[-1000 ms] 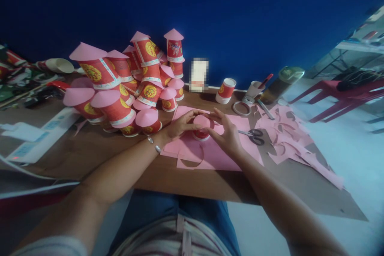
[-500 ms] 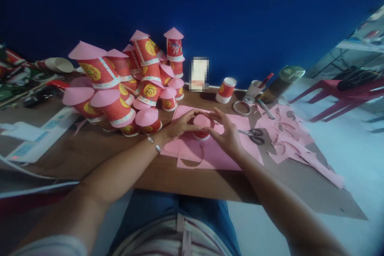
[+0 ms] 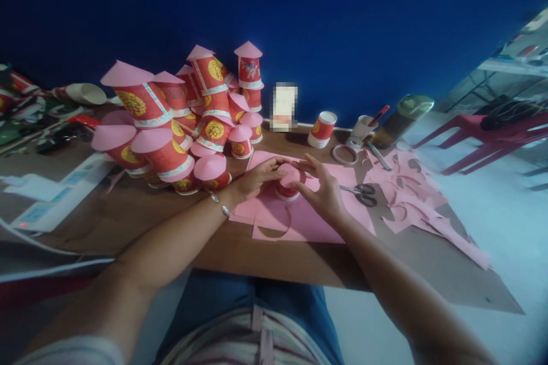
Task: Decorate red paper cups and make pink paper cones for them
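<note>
- Head camera looks down at a brown table (image 3: 141, 214) in front of a dark blue wall (image 3: 342, 23).
- In the middle of the table stands a small red cup (image 3: 286, 189) with a pink paper hat (image 3: 289, 173) on top. The cup stands upside down on a big pink paper sheet (image 3: 312, 222).
- The left hand (image 3: 256, 179) is on the left side of the cup. Its fingers are bent round the cup and its fingertips touch the pink hat.
- The right hand (image 3: 326, 195) is on the right side. Its fingers are bent too, and they press on the hat from that side. Both hands hold the cup between them.
- A shiny bracelet (image 3: 221, 206) sits on the left wrist.
- To the left of the hands is a big pile of red cups (image 3: 180, 125). Each one has a pink hat, and some lie tilted on top of others.
- Just right of the right hand lie scissors (image 3: 363, 194) on the pink sheet.
- Behind the scissors lies a ring of tape (image 3: 345, 154).
- One more red cup without a hat (image 3: 322, 129) stands near the wall, well apart from the pile.
- Next to it are a white cup with pens (image 3: 362, 124) and a jar with a green lid (image 3: 405, 114).
- Pink paper scraps (image 3: 413, 197) cover the right part of the table.
- A red chair (image 3: 483, 137) stands far off on the right.
</note>
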Tool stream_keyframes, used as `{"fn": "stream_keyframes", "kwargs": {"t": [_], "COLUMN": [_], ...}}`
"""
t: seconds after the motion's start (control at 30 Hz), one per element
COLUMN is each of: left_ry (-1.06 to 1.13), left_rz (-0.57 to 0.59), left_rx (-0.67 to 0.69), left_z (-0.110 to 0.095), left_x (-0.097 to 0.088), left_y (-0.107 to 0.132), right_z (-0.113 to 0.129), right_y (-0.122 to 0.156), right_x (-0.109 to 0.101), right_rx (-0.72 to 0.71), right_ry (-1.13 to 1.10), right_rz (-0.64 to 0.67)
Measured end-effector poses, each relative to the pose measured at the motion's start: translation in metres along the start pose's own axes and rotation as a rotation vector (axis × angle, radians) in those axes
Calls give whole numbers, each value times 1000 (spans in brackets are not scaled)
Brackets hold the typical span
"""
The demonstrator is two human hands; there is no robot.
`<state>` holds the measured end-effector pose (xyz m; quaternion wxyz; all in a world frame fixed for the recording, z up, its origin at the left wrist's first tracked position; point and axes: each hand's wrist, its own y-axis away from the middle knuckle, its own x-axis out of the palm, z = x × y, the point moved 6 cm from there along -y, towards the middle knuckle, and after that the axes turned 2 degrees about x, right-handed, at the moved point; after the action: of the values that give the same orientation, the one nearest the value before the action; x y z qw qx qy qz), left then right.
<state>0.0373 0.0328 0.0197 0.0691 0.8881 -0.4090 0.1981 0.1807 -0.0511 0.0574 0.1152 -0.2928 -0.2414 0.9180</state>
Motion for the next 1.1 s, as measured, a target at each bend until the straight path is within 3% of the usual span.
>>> {"fn": "stream_keyframes", "kwargs": {"t": [0.3, 0.53, 0.8, 1.1], "left_ry": [78, 114, -14, -39], "left_rz": [-98, -99, -204, -219], "left_rx": [-71, -89, 9, -8], "left_z": [5, 4, 3, -4], "left_x": [-2, -1, -3, 2], "left_y": [1, 1, -3, 0], "right_z": [-1, -2, -2, 0], "right_y": [0, -1, -1, 0], "right_x": [1, 1, 1, 1], "right_rx": [-13, -3, -7, 9], "right_ry": [-32, -25, -22, -31], "right_rz": [5, 3, 9, 0]}}
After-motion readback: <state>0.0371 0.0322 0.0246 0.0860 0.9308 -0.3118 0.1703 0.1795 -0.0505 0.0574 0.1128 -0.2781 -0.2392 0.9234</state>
